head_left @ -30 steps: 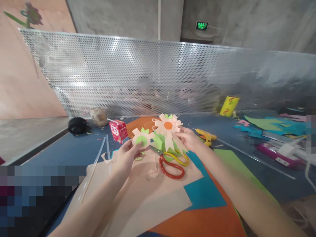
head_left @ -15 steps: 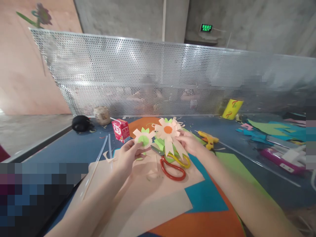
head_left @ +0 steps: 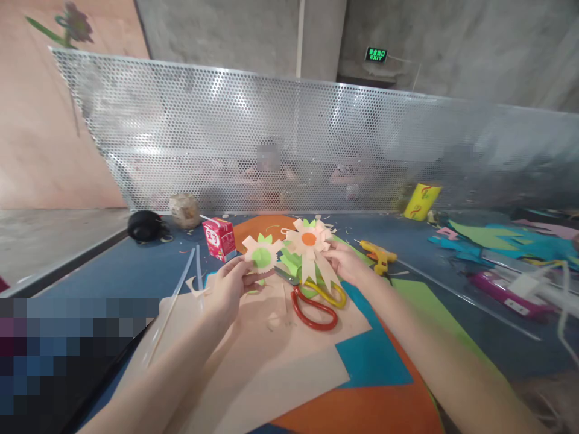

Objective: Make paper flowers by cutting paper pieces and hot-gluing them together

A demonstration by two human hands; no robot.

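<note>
Between the fingers of my left hand [head_left: 233, 280] is a pale paper flower [head_left: 268, 248] with a light green round centre and green pointed tips. My right hand [head_left: 346, 260] pinches a second paper flower [head_left: 309, 239] by its right side; this one has an orange centre and ribbon-like strips hanging below. The two flowers are held side by side above the sheets. Just beneath them lie scissors [head_left: 315, 313] with one red and one yellow handle. Pale paper sheets [head_left: 271, 361] spread under both hands, over blue paper [head_left: 371, 361] and orange paper [head_left: 375, 410].
A red drink box [head_left: 219, 239] with a straw stands left, near clear glue sticks [head_left: 185, 271]. To the right are a yellow glue gun [head_left: 380, 254], a yellow roll [head_left: 422, 202], a purple power strip [head_left: 509, 294] and paper scraps. A perforated metal screen [head_left: 226, 132] rises behind.
My left thumb has moved off the green centre of its flower, which now shows fully. Both hands keep their hold, and the view has shifted slightly.
</note>
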